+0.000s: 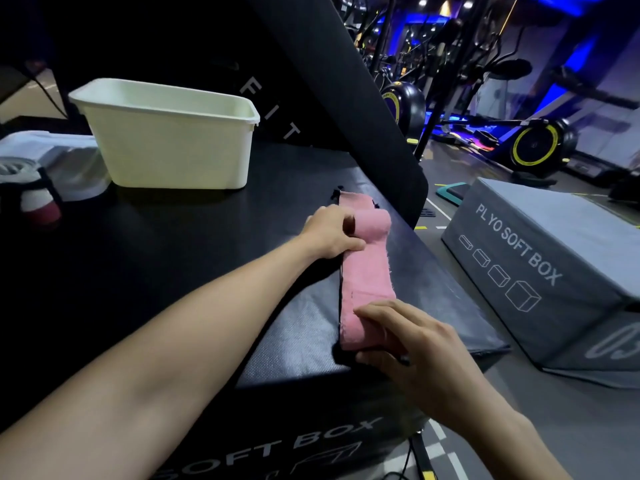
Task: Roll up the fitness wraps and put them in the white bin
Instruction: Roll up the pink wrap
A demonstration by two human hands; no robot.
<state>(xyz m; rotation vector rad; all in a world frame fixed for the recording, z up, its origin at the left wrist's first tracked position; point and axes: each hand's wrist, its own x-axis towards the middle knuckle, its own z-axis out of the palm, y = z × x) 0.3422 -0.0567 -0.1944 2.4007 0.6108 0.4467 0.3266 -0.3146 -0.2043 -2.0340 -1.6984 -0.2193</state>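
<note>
A pink fitness wrap (367, 282) lies stretched along the right side of the black soft box (194, 271), with a black edge showing beneath it. Its far end is partly rolled into a small pink cylinder. My left hand (329, 233) grips that rolled end, thumb against the flat strip. My right hand (408, 337) presses its fingers on the near end of the wrap at the box's corner. The white bin (173, 150) stands at the back left of the box, and no wraps are visible inside from this angle.
Pale folded cloth and a rolled red-and-white wrap (38, 206) sit at the far left. A grey plyo soft box (540, 268) stands on the floor to the right. A black padded panel (363, 98) leans behind. Exercise bikes fill the background.
</note>
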